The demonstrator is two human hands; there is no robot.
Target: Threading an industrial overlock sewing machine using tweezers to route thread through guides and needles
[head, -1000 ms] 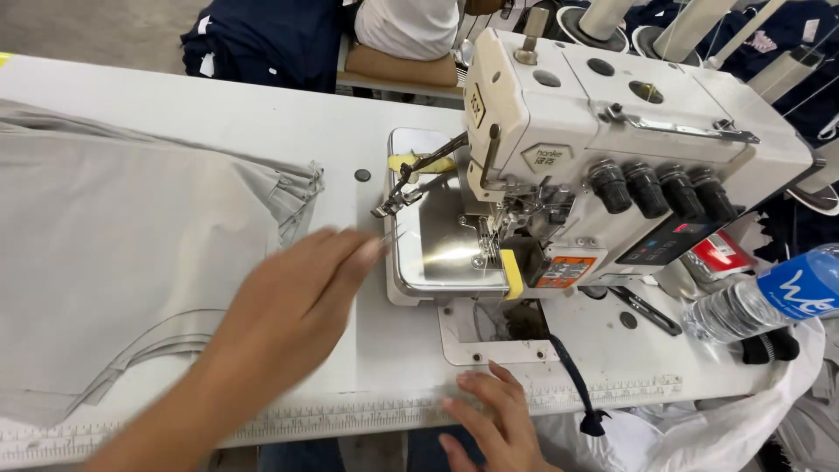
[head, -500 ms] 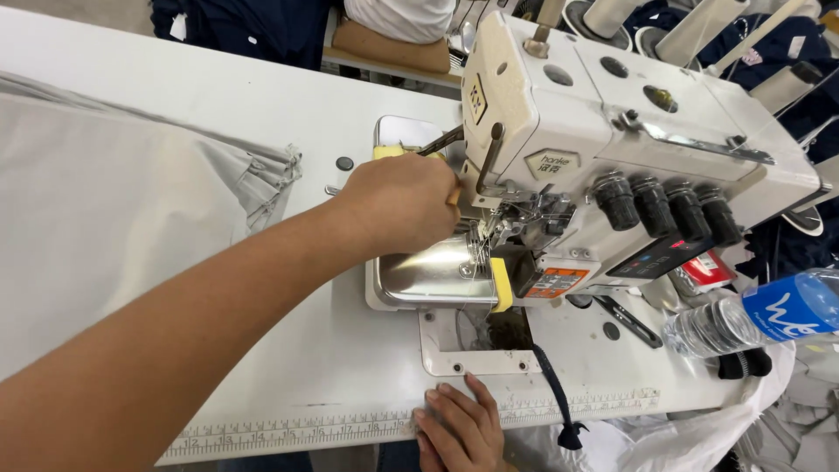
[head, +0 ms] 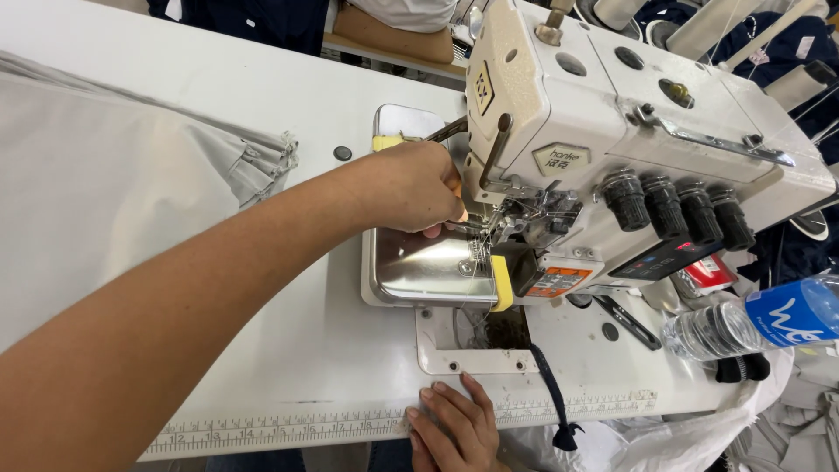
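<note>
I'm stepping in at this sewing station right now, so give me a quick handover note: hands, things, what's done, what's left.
Left hand: reached in at the needle area of the white sewing machine, fingertips at the presser foot above the shiny metal plate; whether it pinches thread cannot be told.
Right hand: resting flat on the front edge of the table, holding nothing.
Grey fabric: lies on the table to the left, not under the foot.
Water bottle: lying at the right.
Done: fabric laid ready.
Left: likely finishing at the needle, then feeding the fabric in.
</note>
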